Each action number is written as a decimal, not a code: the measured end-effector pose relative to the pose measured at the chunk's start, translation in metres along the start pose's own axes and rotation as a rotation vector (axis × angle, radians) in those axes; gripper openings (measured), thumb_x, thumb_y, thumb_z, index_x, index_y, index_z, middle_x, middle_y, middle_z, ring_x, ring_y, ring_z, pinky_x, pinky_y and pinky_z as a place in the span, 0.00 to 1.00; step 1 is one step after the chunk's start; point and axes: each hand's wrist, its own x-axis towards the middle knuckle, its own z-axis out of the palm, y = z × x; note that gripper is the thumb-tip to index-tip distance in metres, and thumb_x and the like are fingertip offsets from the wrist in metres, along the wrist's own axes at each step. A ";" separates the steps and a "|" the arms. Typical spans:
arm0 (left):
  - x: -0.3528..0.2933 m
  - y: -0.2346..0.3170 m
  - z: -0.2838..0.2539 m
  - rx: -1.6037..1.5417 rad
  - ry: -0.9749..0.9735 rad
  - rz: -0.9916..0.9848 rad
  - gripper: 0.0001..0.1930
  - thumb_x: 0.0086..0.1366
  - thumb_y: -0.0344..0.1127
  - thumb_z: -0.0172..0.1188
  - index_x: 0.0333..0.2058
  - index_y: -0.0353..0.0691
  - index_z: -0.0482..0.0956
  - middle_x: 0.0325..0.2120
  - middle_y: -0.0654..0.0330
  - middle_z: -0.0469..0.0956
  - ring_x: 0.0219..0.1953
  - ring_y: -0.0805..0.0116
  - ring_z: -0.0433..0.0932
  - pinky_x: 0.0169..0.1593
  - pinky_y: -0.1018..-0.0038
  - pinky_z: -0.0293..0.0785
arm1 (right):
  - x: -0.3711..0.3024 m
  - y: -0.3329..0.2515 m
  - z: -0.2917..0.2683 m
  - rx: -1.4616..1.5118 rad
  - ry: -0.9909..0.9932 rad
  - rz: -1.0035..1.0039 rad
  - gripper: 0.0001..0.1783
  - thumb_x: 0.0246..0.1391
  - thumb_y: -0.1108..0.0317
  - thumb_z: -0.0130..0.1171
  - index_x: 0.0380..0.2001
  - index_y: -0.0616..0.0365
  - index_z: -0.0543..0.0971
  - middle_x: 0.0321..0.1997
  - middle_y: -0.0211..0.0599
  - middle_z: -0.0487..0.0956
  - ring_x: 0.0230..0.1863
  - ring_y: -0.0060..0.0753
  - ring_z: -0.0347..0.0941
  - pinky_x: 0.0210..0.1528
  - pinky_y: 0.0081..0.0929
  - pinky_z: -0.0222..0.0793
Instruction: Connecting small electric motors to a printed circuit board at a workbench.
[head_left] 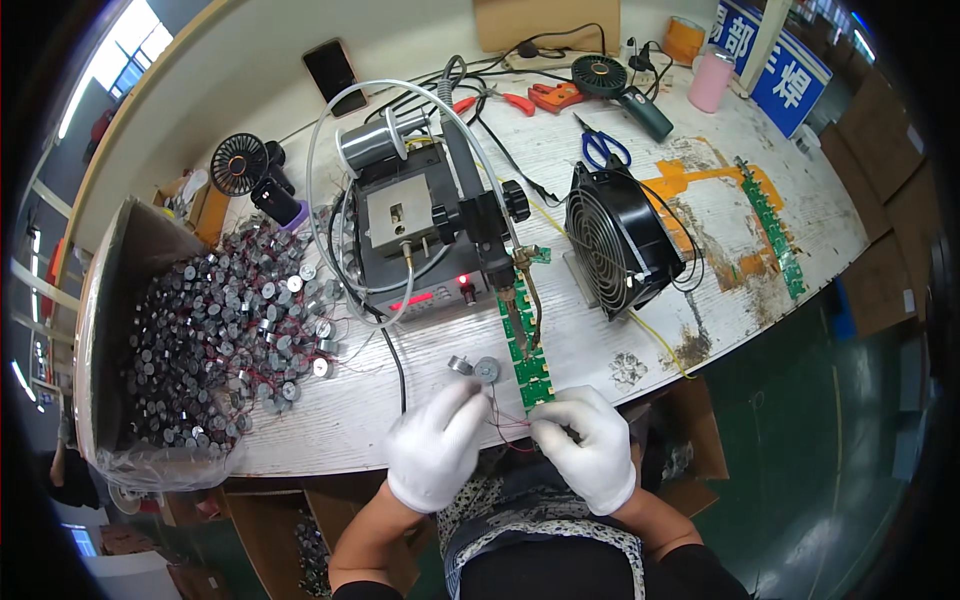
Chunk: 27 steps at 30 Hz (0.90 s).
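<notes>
Both my hands wear white gloves at the table's near edge. My left hand (435,445) has its fingers drawn together beside two small round metal motors (486,370); the fingertips are slightly blurred, and what they hold, if anything, is hidden. Thin red wires (508,420) run between my hands. My right hand (588,447) pinches at the near end of a green circuit board strip (534,383), where the wires reach its fingertips; I cannot tell exactly what is gripped. Over the strip stands a soldering head (520,320) on a clamp arm.
On the left, a large box (110,340) spills many motors (230,340). A soldering station (410,250) with a solder spool (375,145) stands behind. To the right are a black fan (615,240), blue-handled scissors (605,148) and another green strip (772,235).
</notes>
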 end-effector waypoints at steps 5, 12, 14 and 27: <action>0.006 0.023 0.008 -0.243 -0.051 0.049 0.16 0.49 0.27 0.65 0.39 0.41 0.78 0.35 0.59 0.78 0.26 0.62 0.79 0.28 0.71 0.75 | -0.003 0.001 0.002 0.163 0.016 0.123 0.05 0.46 0.77 0.63 0.30 0.64 0.82 0.33 0.39 0.77 0.34 0.33 0.76 0.39 0.26 0.71; 0.013 0.024 0.002 -0.349 -0.051 -0.048 0.11 0.50 0.24 0.64 0.33 0.41 0.77 0.30 0.58 0.78 0.27 0.58 0.79 0.31 0.69 0.76 | -0.001 -0.001 -0.010 0.175 -0.034 0.143 0.07 0.45 0.78 0.63 0.31 0.65 0.82 0.34 0.39 0.78 0.36 0.34 0.75 0.41 0.26 0.70; 0.020 0.018 -0.011 -0.416 -0.029 -0.173 0.08 0.51 0.21 0.60 0.31 0.38 0.76 0.28 0.55 0.78 0.29 0.55 0.79 0.34 0.68 0.77 | -0.001 0.006 -0.017 0.093 -0.027 0.054 0.09 0.46 0.76 0.66 0.34 0.62 0.83 0.33 0.40 0.78 0.36 0.36 0.77 0.40 0.27 0.72; 0.040 -0.013 -0.038 -0.434 -0.229 -0.337 0.04 0.54 0.25 0.61 0.30 0.38 0.77 0.24 0.57 0.78 0.22 0.65 0.77 0.29 0.73 0.73 | 0.006 0.000 -0.021 0.051 0.002 0.065 0.16 0.46 0.75 0.65 0.42 0.64 0.82 0.37 0.42 0.79 0.38 0.37 0.77 0.43 0.27 0.71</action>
